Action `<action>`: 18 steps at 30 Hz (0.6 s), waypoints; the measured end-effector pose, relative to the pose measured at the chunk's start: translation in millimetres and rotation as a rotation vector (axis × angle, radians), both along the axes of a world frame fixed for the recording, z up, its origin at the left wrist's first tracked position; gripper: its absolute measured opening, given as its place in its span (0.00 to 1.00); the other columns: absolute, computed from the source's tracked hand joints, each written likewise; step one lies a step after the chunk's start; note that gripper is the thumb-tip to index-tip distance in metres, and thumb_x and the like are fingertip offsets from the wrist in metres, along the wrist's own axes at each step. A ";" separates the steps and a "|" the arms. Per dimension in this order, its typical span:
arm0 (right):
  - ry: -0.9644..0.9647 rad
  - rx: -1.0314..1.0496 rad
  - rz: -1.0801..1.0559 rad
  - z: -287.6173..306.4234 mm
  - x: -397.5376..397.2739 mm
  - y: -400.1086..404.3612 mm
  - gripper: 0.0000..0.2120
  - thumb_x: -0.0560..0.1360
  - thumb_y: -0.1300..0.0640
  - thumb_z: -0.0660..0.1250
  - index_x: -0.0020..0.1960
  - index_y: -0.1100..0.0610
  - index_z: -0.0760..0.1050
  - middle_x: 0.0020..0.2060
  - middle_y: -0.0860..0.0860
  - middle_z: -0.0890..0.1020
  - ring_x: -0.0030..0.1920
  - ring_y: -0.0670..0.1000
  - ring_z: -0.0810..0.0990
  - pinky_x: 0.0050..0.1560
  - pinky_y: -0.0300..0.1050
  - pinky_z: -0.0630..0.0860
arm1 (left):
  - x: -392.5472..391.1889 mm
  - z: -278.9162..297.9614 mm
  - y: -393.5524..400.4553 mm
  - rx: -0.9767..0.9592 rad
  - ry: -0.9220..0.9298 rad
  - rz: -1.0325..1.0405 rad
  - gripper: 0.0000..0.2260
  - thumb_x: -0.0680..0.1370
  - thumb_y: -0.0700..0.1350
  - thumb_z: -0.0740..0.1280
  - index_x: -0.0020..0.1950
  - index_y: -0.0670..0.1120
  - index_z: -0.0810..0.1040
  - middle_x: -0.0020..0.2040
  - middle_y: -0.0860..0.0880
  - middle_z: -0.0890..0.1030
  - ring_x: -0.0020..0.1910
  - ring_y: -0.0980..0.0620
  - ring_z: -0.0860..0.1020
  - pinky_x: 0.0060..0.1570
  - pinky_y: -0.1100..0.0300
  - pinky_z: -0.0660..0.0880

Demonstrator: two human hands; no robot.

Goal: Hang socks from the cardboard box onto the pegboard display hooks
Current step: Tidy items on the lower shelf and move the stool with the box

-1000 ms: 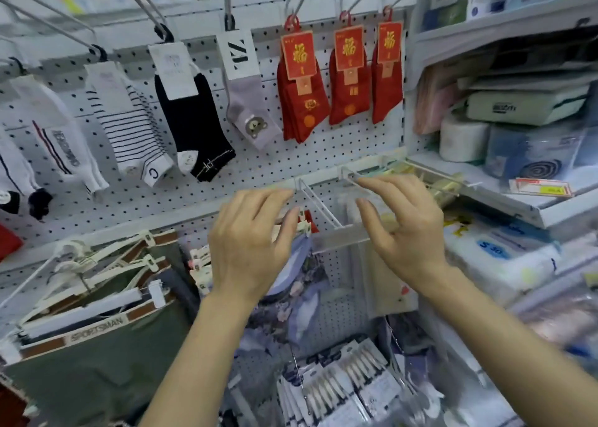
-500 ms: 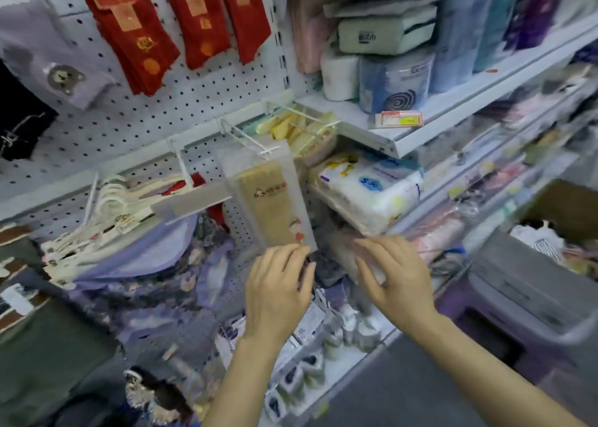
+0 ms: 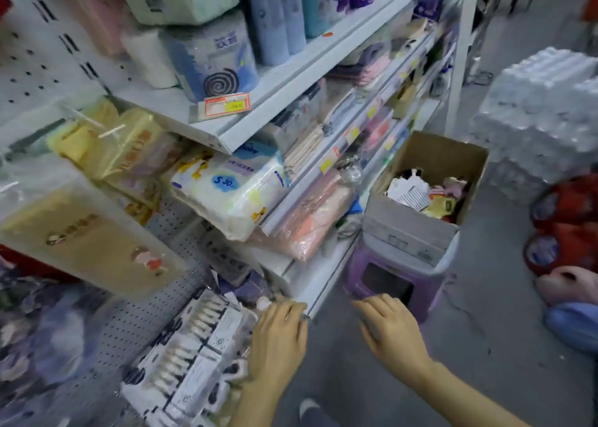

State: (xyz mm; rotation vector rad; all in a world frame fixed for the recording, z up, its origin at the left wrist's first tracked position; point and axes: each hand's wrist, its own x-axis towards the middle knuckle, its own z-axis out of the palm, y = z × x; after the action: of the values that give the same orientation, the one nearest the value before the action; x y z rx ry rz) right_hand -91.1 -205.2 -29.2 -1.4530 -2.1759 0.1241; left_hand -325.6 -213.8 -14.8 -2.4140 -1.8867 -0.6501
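Nearest the camera, both forearms reach forward and down. The left hand (image 3: 279, 336) hangs with loosely bent fingers and holds nothing; its fingertips lie at the front edge of the lowest white shelf (image 3: 315, 284), over a rack of packaged white goods (image 3: 194, 355), though motion blur hides whether they touch anything. The right hand (image 3: 393, 331) is spread and relaxed, palm down, fingers pointing forward, empty, and it hovers over the grey floor (image 3: 479, 345) just short of a purple plastic stool (image 3: 388, 284).

On that stool sits the cardboard box (image 3: 430, 200), its flaps up and its top open. Inside lies a loose heap of socks (image 3: 424, 193) with paper tags, in black, white, striped, yellow and pink. The box stands well ahead of both hands, beside the end of the shelving.

To the left, a clear packet with a tan item (image 3: 87, 245) hangs in front of the pegboard (image 3: 136, 316), and behind it hang more yellowish packets (image 3: 123, 145). On the middle shelves lie a white baby-goods pack marked S 30 (image 3: 233, 190) and a pink wrapped bundle (image 3: 310, 222). The upper shelf carries a blue pack with a spiral print (image 3: 213, 67) and an orange price tag (image 3: 225, 104) in front of it.

Farther off on the right stand shrink-wrapped bottle packs (image 3: 537, 103), with red jugs (image 3: 563, 229) and pink and blue slippers (image 3: 569, 300) on the floor below them.
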 end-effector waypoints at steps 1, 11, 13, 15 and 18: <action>-0.007 -0.036 -0.035 -5.0 9.4 0.8 0.12 0.73 0.54 0.62 0.51 0.55 0.81 0.44 0.48 0.81 0.43 0.54 0.79 0.40 0.48 0.76 | 7.5 -5.3 6.8 -0.024 0.000 -0.025 0.08 0.74 0.47 0.64 0.50 0.51 0.80 0.46 0.54 0.80 0.47 0.50 0.77 0.48 0.58 0.70; -0.055 -0.304 -0.336 -23.0 78.4 32.8 0.07 0.68 0.59 0.74 0.45 0.52 0.79 0.38 0.48 0.79 0.39 0.54 0.77 0.37 0.48 0.75 | 78.5 -31.3 115.0 -0.209 -0.023 -0.267 0.12 0.68 0.41 0.73 0.49 0.52 0.82 0.45 0.56 0.81 0.42 0.53 0.80 0.42 0.60 0.76; -0.055 -0.303 -0.388 -19.1 90.7 46.3 0.09 0.67 0.59 0.76 0.46 0.52 0.81 0.38 0.47 0.79 0.38 0.53 0.77 0.37 0.46 0.74 | 94.6 -30.6 140.9 -0.212 -0.052 -0.322 0.14 0.66 0.39 0.76 0.49 0.51 0.82 0.44 0.56 0.81 0.42 0.53 0.80 0.42 0.61 0.75; -0.038 -0.302 -0.448 -18.7 101.7 61.1 0.11 0.67 0.59 0.77 0.49 0.53 0.82 0.39 0.47 0.81 0.39 0.52 0.79 0.38 0.45 0.74 | 112.0 -32.7 168.3 -0.218 -0.064 -0.359 0.15 0.66 0.37 0.76 0.50 0.49 0.83 0.45 0.54 0.82 0.41 0.51 0.79 0.42 0.59 0.76; -0.014 -0.319 -0.513 -18.5 117.4 80.0 0.15 0.65 0.61 0.79 0.51 0.55 0.83 0.41 0.48 0.83 0.40 0.53 0.80 0.39 0.45 0.76 | 138.8 -32.4 202.7 -0.217 -0.087 -0.378 0.14 0.68 0.35 0.75 0.51 0.47 0.83 0.45 0.52 0.83 0.41 0.49 0.80 0.41 0.57 0.78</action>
State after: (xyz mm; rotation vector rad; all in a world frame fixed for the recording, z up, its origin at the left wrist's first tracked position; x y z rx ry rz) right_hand 26.3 -125.2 -47.7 -2.1475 -1.7785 0.2865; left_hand -186.7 -11.1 -47.2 -2.9661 -1.6131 -0.5954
